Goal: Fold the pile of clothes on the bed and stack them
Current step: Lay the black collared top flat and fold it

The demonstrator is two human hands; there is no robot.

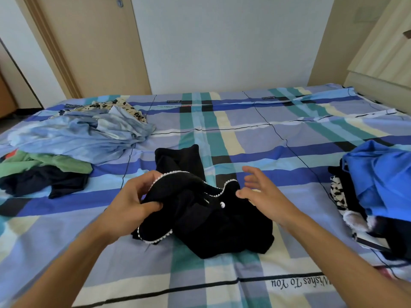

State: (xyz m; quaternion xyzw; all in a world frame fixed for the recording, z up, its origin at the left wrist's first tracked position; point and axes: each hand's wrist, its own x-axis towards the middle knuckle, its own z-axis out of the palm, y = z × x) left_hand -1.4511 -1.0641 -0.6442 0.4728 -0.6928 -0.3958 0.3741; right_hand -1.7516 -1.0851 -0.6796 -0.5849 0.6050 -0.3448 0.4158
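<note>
- On the left side of the bed's checked sheet lies an unfolded pile of clothes: pale blue fabric on top, with a green piece and a dark one nearer the viewer.
- The left hand has its fingers curled and pinches a bunched fold of the black garment.
- This black garment, edged with small white beads, lies crumpled at the middle of the bed, in front of the person.
- The right hand holds nothing, its fingers spread and relaxed. It is just beside the garment's right edge, with the thumb tip at the beaded trim.
- At the far right lies a bright blue garment on top of black-and-white patterned clothes.
</note>
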